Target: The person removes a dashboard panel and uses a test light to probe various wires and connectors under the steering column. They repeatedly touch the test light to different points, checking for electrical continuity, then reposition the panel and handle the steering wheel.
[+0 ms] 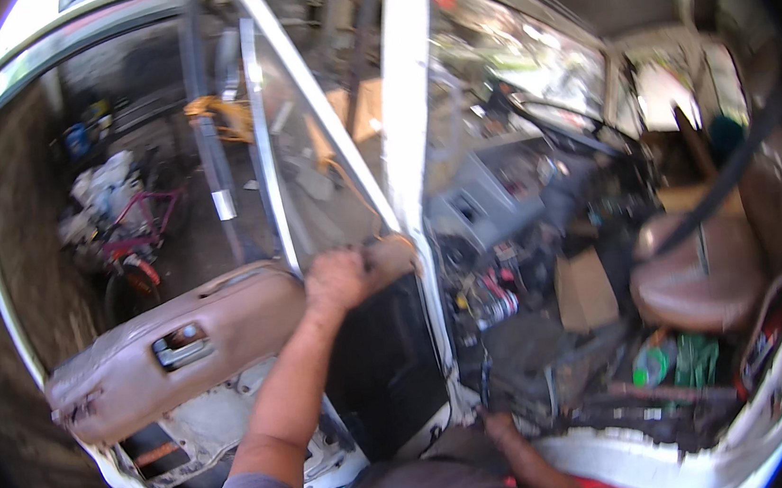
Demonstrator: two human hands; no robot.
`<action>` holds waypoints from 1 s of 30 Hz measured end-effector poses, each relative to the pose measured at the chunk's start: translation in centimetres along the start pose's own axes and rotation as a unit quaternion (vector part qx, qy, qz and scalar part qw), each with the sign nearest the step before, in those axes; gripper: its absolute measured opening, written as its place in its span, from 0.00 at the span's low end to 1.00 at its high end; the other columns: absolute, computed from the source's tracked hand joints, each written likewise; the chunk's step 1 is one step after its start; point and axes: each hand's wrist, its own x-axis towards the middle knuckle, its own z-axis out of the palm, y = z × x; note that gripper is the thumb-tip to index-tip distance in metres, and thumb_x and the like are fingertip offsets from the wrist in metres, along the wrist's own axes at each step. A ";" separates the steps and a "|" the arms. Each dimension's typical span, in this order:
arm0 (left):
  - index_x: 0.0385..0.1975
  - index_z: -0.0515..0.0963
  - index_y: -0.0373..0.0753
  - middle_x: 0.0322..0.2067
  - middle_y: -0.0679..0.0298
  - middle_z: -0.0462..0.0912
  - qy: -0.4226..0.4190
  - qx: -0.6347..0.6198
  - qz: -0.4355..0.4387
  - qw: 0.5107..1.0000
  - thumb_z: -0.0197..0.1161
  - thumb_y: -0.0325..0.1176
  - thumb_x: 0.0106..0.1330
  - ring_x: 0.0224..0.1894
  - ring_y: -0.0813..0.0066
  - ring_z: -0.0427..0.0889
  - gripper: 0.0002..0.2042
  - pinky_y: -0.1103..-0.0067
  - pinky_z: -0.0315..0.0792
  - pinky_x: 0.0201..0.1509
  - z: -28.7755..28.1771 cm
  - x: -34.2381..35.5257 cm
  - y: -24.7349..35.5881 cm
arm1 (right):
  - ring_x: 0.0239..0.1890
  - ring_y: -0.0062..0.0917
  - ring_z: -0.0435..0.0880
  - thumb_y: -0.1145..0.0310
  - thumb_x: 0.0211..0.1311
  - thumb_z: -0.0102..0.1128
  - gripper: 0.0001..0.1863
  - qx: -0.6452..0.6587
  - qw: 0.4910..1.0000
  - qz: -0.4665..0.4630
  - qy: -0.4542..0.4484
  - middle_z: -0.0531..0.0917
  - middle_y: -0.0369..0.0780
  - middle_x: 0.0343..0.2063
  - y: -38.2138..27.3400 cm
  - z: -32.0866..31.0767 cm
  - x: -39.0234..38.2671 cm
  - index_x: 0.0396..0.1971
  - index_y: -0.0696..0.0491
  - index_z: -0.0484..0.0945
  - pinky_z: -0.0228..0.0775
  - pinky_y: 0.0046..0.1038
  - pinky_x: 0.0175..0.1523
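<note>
My left hand [337,278] is on the upper edge of the tan door trim [209,330] beside the front window post, its fingers curled over the edge. An orange wire [400,239] lies just right of it. The open white door holds a metal handle [181,347] in the trim, with bare inner metal below and a dark panel [384,359]. My right hand [496,423] is low beside the white sill at the foot of the door opening, small and blurred, so its fingers and anything in them cannot be made out.
The cab has a steering wheel [570,135], grey dashboard [482,201], brown seat [700,283], hanging belt [727,180], cardboard [585,290], bottles [651,364] and loose clutter on its floor. Through the door window are a pink bicycle [146,222], white bags [108,183] and an orange object [220,114].
</note>
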 end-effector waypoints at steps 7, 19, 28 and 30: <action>0.55 0.88 0.39 0.53 0.47 0.92 -0.008 0.036 -0.025 0.999 0.63 0.55 0.77 0.58 0.49 0.90 0.24 0.57 0.81 0.65 -0.9 -0.1 1.5 | 0.36 0.32 0.90 0.59 0.84 0.64 0.18 0.226 0.959 0.161 -0.054 0.87 0.41 0.38 0.2 -1.1 1.0 0.55 0.60 0.85 0.89 0.39 0.45; 0.59 0.87 0.39 0.53 0.45 0.91 -0.004 0.059 -0.051 0.997 0.64 0.57 0.76 0.57 0.44 0.89 0.27 0.55 0.80 0.66 -1.4 0.3 2.9 | 0.37 0.38 0.93 0.56 0.87 0.60 0.13 0.438 0.876 0.201 0.015 0.91 0.40 0.38 -2.0 -1.6 13.1 0.52 0.49 0.83 0.84 0.44 0.43; 0.59 0.87 0.39 0.52 0.43 0.91 0.010 0.091 -0.045 0.995 0.63 0.58 0.76 0.56 0.43 0.89 0.28 0.56 0.80 0.65 -0.8 0.0 2.8 | 0.40 0.40 0.95 0.59 0.83 0.62 0.11 0.329 0.895 0.300 -0.011 0.91 0.42 0.38 6.6 2.3 20.7 0.49 0.51 0.84 0.86 0.49 0.43; 0.59 0.87 0.39 0.52 0.43 0.91 0.020 0.091 -0.035 0.995 0.63 0.58 0.76 0.56 0.43 0.89 0.28 0.56 0.80 0.65 -0.7 0.0 2.7 | 0.43 0.42 0.95 0.63 0.80 0.64 0.10 0.163 0.961 0.222 0.020 0.92 0.43 0.41 8.1 2.5 23.1 0.49 0.52 0.86 0.87 0.51 0.43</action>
